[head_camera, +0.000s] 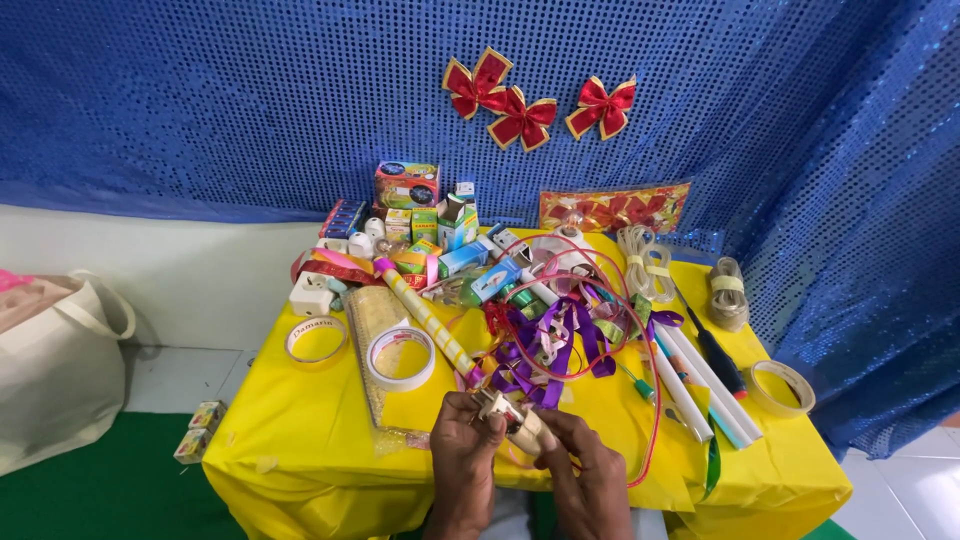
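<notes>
Both hands meet at the near edge of the yellow table (300, 450); the left hand (462, 450) pinches the upper-left end of a small cream plug (508, 420); the right hand (585, 470) grips its lower-right end; its long axis slants between them.

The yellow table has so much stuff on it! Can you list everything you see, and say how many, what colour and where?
Table: one, yellow cover, centre.
Tape rolls: three, pale, two left, one right edge.
Ribbon tangle: one, purple, middle.
Thin wire: red, looping right of the ribbon.
Small boxes: many, mixed colours, back left.
White tubes: about three, right side.
Cord bundles: two, cream and grey, back right.
Bows: three, red and gold, on the blue sequin curtain.
Bag: one, cream, floor left.
Left hand and right hand: fingers hold a small whitish fitting, front edge.
</notes>
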